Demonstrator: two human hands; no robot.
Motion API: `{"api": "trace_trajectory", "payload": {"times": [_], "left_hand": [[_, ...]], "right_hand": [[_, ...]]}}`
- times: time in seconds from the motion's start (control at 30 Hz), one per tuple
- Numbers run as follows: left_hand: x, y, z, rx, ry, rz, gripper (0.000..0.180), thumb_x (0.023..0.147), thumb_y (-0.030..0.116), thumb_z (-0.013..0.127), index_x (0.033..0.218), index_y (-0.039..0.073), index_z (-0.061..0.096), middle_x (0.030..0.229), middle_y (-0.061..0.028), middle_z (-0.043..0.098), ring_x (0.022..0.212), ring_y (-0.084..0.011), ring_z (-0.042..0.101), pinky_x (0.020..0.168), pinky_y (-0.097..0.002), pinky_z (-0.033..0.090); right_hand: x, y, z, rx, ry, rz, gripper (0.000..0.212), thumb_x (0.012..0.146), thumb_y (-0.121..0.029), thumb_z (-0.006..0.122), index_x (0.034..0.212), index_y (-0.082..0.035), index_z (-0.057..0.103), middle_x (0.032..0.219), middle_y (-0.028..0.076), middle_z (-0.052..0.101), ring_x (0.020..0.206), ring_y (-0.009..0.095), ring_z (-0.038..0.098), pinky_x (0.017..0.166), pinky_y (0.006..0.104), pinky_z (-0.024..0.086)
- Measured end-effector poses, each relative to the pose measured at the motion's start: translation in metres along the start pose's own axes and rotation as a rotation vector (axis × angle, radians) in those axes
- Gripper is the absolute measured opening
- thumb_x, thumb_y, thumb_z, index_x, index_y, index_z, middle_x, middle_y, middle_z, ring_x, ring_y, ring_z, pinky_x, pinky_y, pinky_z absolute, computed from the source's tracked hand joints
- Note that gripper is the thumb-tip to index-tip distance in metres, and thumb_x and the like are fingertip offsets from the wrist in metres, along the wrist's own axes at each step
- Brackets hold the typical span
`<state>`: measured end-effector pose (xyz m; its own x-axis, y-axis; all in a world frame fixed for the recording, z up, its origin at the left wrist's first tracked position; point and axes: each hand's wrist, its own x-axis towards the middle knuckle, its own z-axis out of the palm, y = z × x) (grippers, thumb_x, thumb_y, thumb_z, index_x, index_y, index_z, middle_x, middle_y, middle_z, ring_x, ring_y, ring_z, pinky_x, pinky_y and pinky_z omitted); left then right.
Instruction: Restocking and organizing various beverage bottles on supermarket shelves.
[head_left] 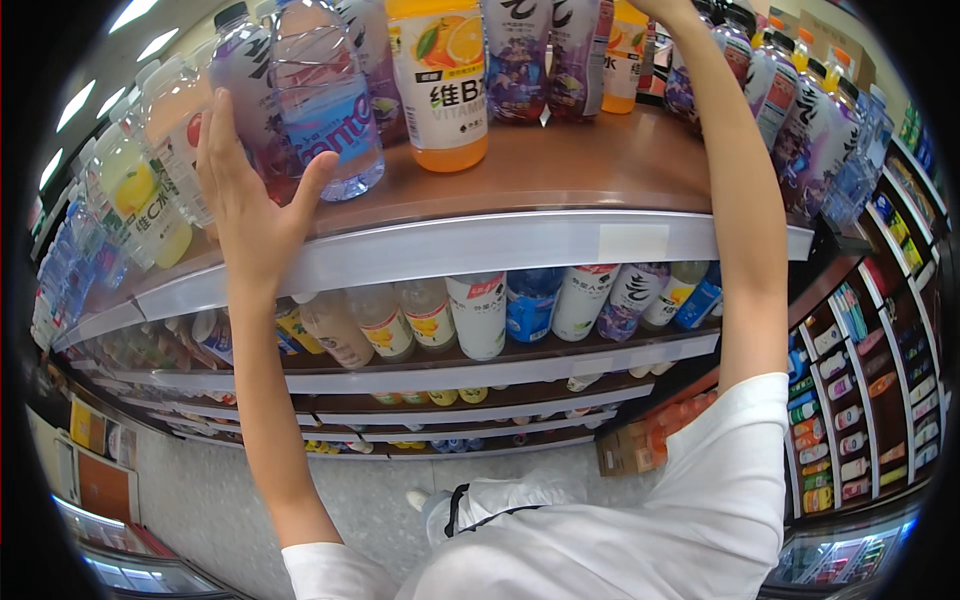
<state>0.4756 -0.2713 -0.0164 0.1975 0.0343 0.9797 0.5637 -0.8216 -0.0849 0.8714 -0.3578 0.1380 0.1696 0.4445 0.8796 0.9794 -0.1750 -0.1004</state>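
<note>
My left hand is raised at the front of the top shelf, fingers stretched up and thumb spread. It lies against or just before a purple-labelled drink bottle, beside a clear water bottle with a blue label. To their right stands an orange drink bottle with a white label. More purple-labelled bottles stand right of it. My right arm reaches far over the shelf, and its hand is cut off by the upper edge near another orange bottle; its fingers do not show.
The brown top shelf has a pale front rail. Lower shelves carry several bottles, such as a white one. Pale yellow bottles line the left. At right stand more stocked shelves and a cardboard box on the floor.
</note>
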Motion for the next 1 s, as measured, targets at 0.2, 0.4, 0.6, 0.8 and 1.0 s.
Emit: {"api": "trace_trajectory", "payload": {"times": [0.2,0.4,0.6,0.8,1.0], "left_hand": [[-0.002,-0.005,-0.002,-0.032,-0.001,-0.036,0.094,0.074,0.049,0.072,0.141,0.002,0.026,0.14,-0.0199,0.035,0.134,-0.0371,0.026,0.109,-0.0455,0.021],[-0.003,-0.007,0.003,-0.041,0.014,-0.029,0.095,0.074,0.049,0.072,0.141,0.001,0.025,0.139,-0.021,0.035,0.133,-0.0374,0.027,0.109,-0.0457,0.021],[0.0,-0.003,0.001,-0.014,0.037,0.013,0.085,0.077,0.045,0.07,0.139,0.002,0.031,0.139,-0.0179,0.038,0.133,-0.0342,0.029,0.109,-0.0454,0.022],[-0.003,-0.006,0.0,-0.024,0.074,0.035,0.074,0.081,0.036,0.069,0.137,0.002,0.035,0.14,-0.0181,0.038,0.13,-0.0339,0.033,0.109,-0.0428,0.024],[-0.006,-0.01,0.002,-0.167,0.123,0.032,0.066,0.077,0.027,0.072,0.129,0.0,0.042,0.133,-0.0197,0.044,0.123,-0.0351,0.041,0.104,-0.042,0.032]], "right_hand": [[-0.017,-0.004,-0.003,0.099,0.185,0.147,0.055,0.088,-0.052,0.052,0.094,0.001,0.067,0.092,0.017,0.068,0.086,0.029,0.065,0.075,0.0377,0.049],[-0.07,-0.1,-0.022,0.52,0.316,-0.132,0.035,0.088,-0.033,0.06,0.09,0.001,0.064,0.079,0.013,0.066,0.075,0.023,0.064,0.068,0.0325,0.049],[-0.128,-0.156,-0.022,0.192,0.239,-0.602,0.033,0.08,-0.025,0.066,0.098,0.002,0.06,0.094,0.021,0.063,0.087,0.029,0.062,0.075,0.0367,0.049],[-0.16,-0.165,-0.006,0.168,0.419,-0.608,0.024,0.071,-0.026,0.071,0.085,-0.01,0.06,0.086,0.002,0.062,0.085,0.021,0.057,0.075,0.0351,0.041],[-0.197,-0.208,-0.016,0.155,0.04,-0.801,0.025,0.07,-0.02,0.074,0.089,-0.008,0.062,0.091,0.002,0.063,0.089,0.022,0.059,0.082,0.0366,0.042]]}}
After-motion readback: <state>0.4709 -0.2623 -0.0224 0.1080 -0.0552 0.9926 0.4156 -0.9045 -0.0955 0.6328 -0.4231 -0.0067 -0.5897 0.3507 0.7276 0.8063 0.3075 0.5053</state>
